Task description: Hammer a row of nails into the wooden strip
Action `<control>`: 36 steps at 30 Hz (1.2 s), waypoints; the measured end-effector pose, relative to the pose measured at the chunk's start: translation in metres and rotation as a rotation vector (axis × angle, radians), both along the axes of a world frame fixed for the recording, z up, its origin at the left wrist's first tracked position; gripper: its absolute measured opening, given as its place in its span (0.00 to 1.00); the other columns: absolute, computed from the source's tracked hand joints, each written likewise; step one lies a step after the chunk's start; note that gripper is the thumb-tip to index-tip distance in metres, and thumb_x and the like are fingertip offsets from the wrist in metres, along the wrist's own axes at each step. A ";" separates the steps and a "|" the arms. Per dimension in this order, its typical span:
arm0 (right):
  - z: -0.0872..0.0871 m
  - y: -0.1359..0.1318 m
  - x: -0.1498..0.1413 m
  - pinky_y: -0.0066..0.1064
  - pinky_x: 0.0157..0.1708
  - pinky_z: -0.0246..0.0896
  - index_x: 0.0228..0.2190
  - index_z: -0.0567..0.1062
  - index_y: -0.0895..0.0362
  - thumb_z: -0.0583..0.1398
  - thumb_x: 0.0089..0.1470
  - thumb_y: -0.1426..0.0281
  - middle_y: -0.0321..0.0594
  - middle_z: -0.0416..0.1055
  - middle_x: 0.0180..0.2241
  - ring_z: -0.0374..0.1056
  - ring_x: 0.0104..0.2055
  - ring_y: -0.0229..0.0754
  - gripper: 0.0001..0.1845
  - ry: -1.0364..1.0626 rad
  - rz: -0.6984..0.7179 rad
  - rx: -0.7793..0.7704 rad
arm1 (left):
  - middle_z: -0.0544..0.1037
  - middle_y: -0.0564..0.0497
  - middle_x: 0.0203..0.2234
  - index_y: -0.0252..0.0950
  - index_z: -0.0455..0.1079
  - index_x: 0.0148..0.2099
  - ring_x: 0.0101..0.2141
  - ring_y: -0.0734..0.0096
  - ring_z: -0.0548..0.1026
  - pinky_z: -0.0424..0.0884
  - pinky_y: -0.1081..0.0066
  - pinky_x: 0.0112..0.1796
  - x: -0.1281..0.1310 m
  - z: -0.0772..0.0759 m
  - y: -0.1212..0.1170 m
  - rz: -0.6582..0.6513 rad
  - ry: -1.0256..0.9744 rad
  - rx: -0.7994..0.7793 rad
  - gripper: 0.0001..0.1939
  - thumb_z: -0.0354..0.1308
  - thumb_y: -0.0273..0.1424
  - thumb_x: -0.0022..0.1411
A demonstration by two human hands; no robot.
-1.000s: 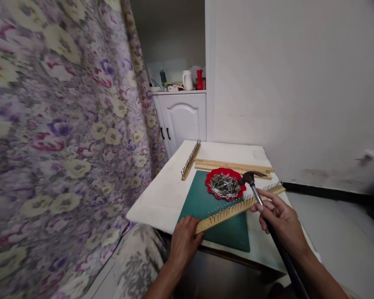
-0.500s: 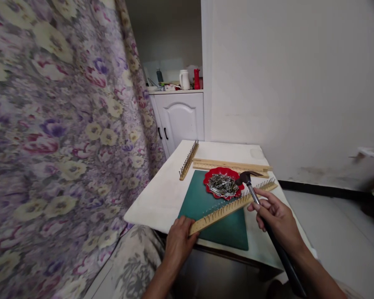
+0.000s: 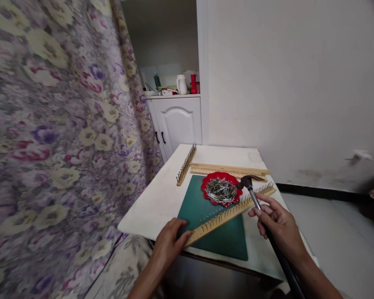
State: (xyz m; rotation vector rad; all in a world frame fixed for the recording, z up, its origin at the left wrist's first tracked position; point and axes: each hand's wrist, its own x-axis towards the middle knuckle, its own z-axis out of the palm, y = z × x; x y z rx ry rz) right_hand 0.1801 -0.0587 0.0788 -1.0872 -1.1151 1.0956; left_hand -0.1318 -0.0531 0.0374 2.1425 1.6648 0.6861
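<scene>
My right hand (image 3: 279, 224) is closed around the dark handle of a claw hammer (image 3: 247, 182), whose head is raised beside the red dish and over the wooden strip. A long wooden strip (image 3: 212, 229) studded with rows of upright nails lies slantwise across a green mat (image 3: 226, 245). At the strip's near end, my left hand (image 3: 168, 243) has its thumb against the wood, while the fingers are spread apart to the left. Loose silver nails (image 3: 221, 190) fill a scalloped red dish (image 3: 205, 182) behind the strip.
A shorter strip with dark upright nails (image 3: 186, 166) lies at the white table's (image 3: 149, 209) far left. Plain wooden strips (image 3: 227, 167) lie behind the dish. A floral curtain (image 3: 71, 137) hangs left; a white cabinet (image 3: 180, 120) and wall stand behind.
My left hand has loosened from the strip's near end, its fingers spreading leftward. My right hand keeps the hammer in about the same place. The whole view has shifted slightly.
</scene>
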 end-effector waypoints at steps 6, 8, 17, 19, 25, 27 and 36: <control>0.000 0.003 -0.004 0.23 0.12 0.52 0.50 0.64 0.55 0.62 0.51 0.61 0.37 0.73 0.28 0.59 0.14 0.31 0.27 0.023 0.008 -0.010 | 0.74 0.49 0.34 0.38 0.70 0.38 0.36 0.67 0.71 0.65 0.70 0.39 0.037 0.027 0.063 -0.167 -0.073 0.123 0.07 0.50 0.30 0.60; 0.000 0.003 -0.006 0.23 0.12 0.52 0.50 0.64 0.55 0.62 0.50 0.60 0.37 0.73 0.27 0.59 0.14 0.31 0.27 0.021 0.015 -0.017 | 0.74 0.50 0.34 0.38 0.70 0.37 0.37 0.67 0.71 0.65 0.70 0.39 0.059 0.029 0.092 -0.239 -0.064 0.139 0.07 0.51 0.27 0.58; 0.004 0.004 -0.010 0.23 0.13 0.50 0.51 0.62 0.56 0.61 0.52 0.61 0.37 0.72 0.28 0.58 0.14 0.30 0.27 0.031 0.035 -0.040 | 0.76 0.47 0.30 0.35 0.72 0.29 0.34 0.64 0.72 0.63 0.70 0.35 0.117 0.007 0.164 -0.171 0.072 0.017 0.05 0.56 0.23 0.50; 0.005 0.004 -0.010 0.22 0.12 0.50 0.51 0.62 0.56 0.60 0.52 0.61 0.37 0.71 0.28 0.58 0.14 0.30 0.27 0.031 0.035 -0.042 | 0.76 0.47 0.30 0.34 0.71 0.27 0.33 0.63 0.72 0.62 0.70 0.34 0.119 0.002 0.169 -0.148 0.065 0.008 0.04 0.56 0.23 0.49; 0.002 0.008 -0.010 0.22 0.12 0.50 0.51 0.62 0.56 0.60 0.53 0.61 0.37 0.71 0.28 0.57 0.13 0.29 0.26 0.036 0.045 -0.043 | 0.74 0.50 0.24 0.34 0.67 0.21 0.30 0.68 0.70 0.61 0.73 0.32 0.120 -0.003 0.176 -0.190 -0.064 -0.011 0.06 0.55 0.20 0.46; 0.000 0.009 -0.011 0.22 0.12 0.50 0.50 0.62 0.56 0.60 0.53 0.61 0.36 0.71 0.27 0.57 0.13 0.29 0.25 0.033 0.048 -0.039 | 0.73 0.52 0.23 0.34 0.66 0.21 0.28 0.70 0.69 0.61 0.74 0.31 0.118 -0.004 0.178 -0.205 -0.149 -0.011 0.05 0.55 0.22 0.46; -0.012 0.014 -0.013 0.22 0.11 0.51 0.50 0.64 0.56 0.61 0.50 0.60 0.36 0.72 0.27 0.58 0.13 0.30 0.27 0.000 0.027 0.007 | 0.73 0.56 0.22 0.36 0.64 0.32 0.22 0.75 0.71 0.66 0.75 0.27 0.076 -0.002 0.176 -0.116 -0.660 -0.015 0.06 0.53 0.34 0.54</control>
